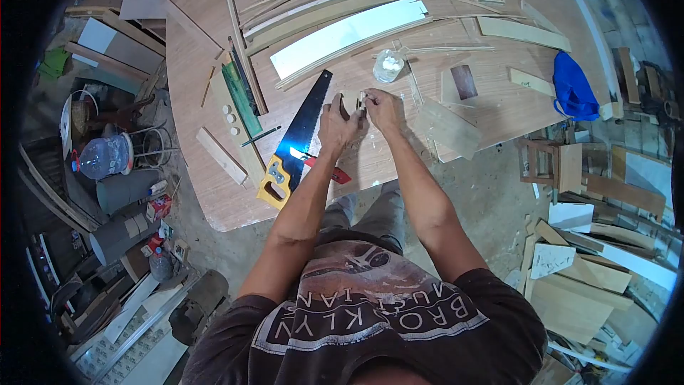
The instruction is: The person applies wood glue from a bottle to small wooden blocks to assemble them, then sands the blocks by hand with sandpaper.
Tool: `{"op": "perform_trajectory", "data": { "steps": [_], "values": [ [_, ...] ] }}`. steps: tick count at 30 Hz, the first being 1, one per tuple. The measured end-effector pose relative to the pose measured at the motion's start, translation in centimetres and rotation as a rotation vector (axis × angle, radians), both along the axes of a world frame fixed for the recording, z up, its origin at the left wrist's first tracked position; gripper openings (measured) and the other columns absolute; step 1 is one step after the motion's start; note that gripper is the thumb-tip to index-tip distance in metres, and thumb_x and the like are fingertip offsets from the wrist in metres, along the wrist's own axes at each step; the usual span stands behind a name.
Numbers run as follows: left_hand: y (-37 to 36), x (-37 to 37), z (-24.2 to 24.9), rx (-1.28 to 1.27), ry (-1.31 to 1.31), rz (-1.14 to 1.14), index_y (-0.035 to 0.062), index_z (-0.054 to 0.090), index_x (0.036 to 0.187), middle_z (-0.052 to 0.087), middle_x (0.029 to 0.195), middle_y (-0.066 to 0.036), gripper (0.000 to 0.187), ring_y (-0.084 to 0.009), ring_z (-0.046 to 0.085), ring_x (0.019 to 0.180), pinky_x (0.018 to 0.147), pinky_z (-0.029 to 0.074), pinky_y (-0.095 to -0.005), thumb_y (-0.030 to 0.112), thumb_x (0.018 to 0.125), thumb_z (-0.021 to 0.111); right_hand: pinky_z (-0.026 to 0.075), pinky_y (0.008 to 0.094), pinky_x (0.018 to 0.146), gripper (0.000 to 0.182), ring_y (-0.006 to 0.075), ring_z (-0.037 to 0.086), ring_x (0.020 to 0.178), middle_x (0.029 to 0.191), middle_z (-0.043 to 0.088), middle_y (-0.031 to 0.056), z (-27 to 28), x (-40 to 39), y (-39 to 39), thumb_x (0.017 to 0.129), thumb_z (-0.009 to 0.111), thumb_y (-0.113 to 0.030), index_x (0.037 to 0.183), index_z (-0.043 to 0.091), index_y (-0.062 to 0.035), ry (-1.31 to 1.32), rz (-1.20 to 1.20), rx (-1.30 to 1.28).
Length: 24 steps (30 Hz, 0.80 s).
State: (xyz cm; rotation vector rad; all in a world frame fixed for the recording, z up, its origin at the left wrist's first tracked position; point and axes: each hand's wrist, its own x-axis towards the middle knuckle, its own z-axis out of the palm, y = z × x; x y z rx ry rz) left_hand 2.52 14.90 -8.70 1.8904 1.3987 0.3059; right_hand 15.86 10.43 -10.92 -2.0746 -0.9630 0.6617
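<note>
My left hand (340,128) and my right hand (385,109) meet above the table near its front edge. Between their fingertips is a small pale piece (361,100), possibly wood, with a dark part; the fingers hide much of it. Both hands have their fingers closed around it. Left of my left hand lies a handsaw (303,125) with a yellow and black handle. A red utility knife (328,169) rests by the saw, partly under my left forearm. Just beyond my hands stands a clear plastic cup (388,65) with white stuff inside.
Long wood strips and a white board (349,32) lie across the far side of the table (214,203). A green tool (242,100) and a pencil (261,136) are at left. A blue bag (574,85) sits at right. Wood offcuts (570,306) crowd the floor.
</note>
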Motion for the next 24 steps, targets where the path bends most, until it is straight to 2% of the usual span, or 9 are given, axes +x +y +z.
{"op": "perform_trajectory", "data": {
  "steps": [2,5,8,18,20,22,24],
  "values": [
    [0.2,0.0,-1.0,0.009,-0.029,0.017,-0.0001,0.048,0.128,0.058,0.095,-0.019,0.065,-0.0327,0.057,0.09,0.082,0.045,-0.0399,0.031,0.075,0.069,0.05,0.0365,0.078,0.025,0.0298,0.065,0.087,0.093,0.068,0.0152,0.9,-0.1,0.0,0.079,0.064,-0.013,0.102,0.067,-0.0046,0.081,-0.01,-0.001],
    [0.3,0.0,-1.2,0.04,-0.029,0.027,-0.0016,0.051,0.125,0.058,0.092,-0.018,0.056,-0.0319,0.057,0.087,0.082,0.045,-0.0398,0.028,0.079,0.064,0.05,0.0374,0.078,0.026,0.0306,0.065,0.088,0.095,0.068,0.014,1.5,-0.2,0.0,0.079,0.063,-0.013,0.103,0.067,-0.0059,0.083,-0.009,-0.03],
    [0.4,0.1,-1.2,0.039,-0.008,0.02,-0.0009,0.052,0.125,0.059,0.091,-0.018,0.054,-0.031,0.057,0.087,0.082,0.045,-0.0395,0.027,0.08,0.064,0.05,0.0378,0.078,0.026,0.0311,0.064,0.089,0.096,0.068,0.0131,-1.4,-0.1,0.1,0.078,0.064,-0.013,0.104,0.067,-0.0078,0.086,-0.04,0.023],
    [0.6,0.2,-1.1,-0.014,0.027,0.065,0.0013,0.053,0.124,0.061,0.092,-0.016,0.056,-0.0292,0.059,0.088,0.082,0.047,-0.0383,0.028,0.077,0.067,0.05,0.038,0.076,0.029,0.0312,0.065,0.087,0.096,0.068,0.0132,-1.1,0.3,0.1,0.077,0.064,-0.015,0.106,0.066,-0.0072,0.056,0.011,-0.019],
    [0.9,0.1,-1.1,-0.024,0.025,0.074,0.0013,0.054,0.124,0.062,0.092,-0.016,0.056,-0.0292,0.06,0.087,0.081,0.047,-0.0384,0.029,0.077,0.068,0.051,0.0375,0.075,0.028,0.0297,0.066,0.084,0.092,0.068,0.0134,-1.5,0.4,0.1,0.077,0.064,-0.015,0.104,0.066,-0.0064,0.141,-0.001,0.023],
    [1.2,0.0,-1.3,-0.117,0.009,0.096,0.0062,0.057,0.121,0.061,0.102,-0.016,0.053,-0.0309,0.06,0.096,0.083,0.048,-0.0402,0.031,0.076,0.069,0.051,0.0369,0.074,0.027,0.028,0.066,0.082,0.09,0.068,0.013,-1.7,0.5,0.0,0.077,0.065,-0.014,0.102,0.066,-0.0058,0.139,-0.024,0.034],
    [1.6,-0.3,-1.6,-0.132,-0.043,0.119,0.0051,0.06,0.117,0.063,0.101,-0.017,0.05,-0.031,0.062,0.095,0.083,0.048,-0.0395,0.031,0.075,0.069,0.051,0.0363,0.073,0.026,0.0264,0.066,0.081,0.088,0.068,0.0125,-1.8,0.6,-0.3,0.076,0.066,-0.014,0.1,0.066,-0.0051,0.136,-0.046,0.043]
  ]
}}
